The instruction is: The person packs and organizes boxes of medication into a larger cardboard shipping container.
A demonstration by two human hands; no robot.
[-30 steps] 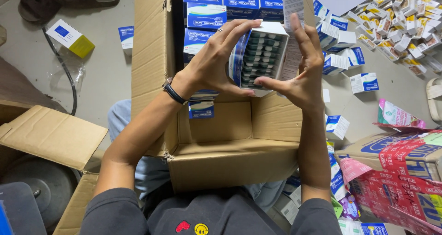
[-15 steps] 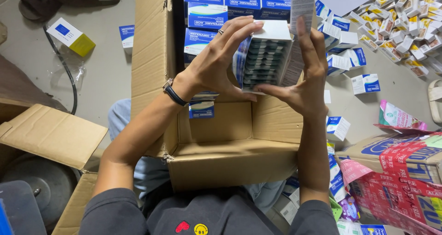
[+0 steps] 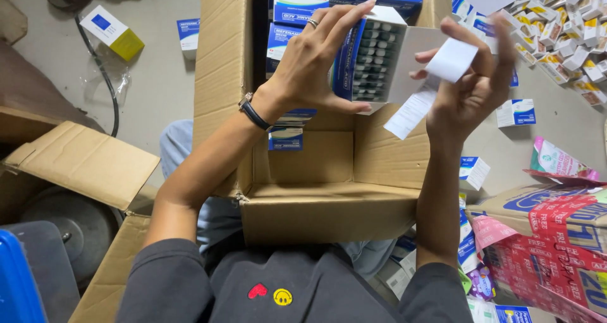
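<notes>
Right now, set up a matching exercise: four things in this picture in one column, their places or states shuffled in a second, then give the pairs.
Things:
1. small open box
2. white paper leaflet
3. large cardboard carton
4. white and yellow box

Places or states:
A. lying on the floor at upper left
B. pinched in the right hand
C. gripped by the left hand, blister strips showing
D. open-topped, blue and white boxes stacked at its far end

Pairs: 1-C, 2-B, 3-D, 4-A

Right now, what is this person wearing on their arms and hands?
Both forearms are bare. The left hand has a slim ring on one finger and a dark wristwatch on a thin strap. The right hand shows no jewellery. Dark grey sleeves end near the elbows.
</notes>
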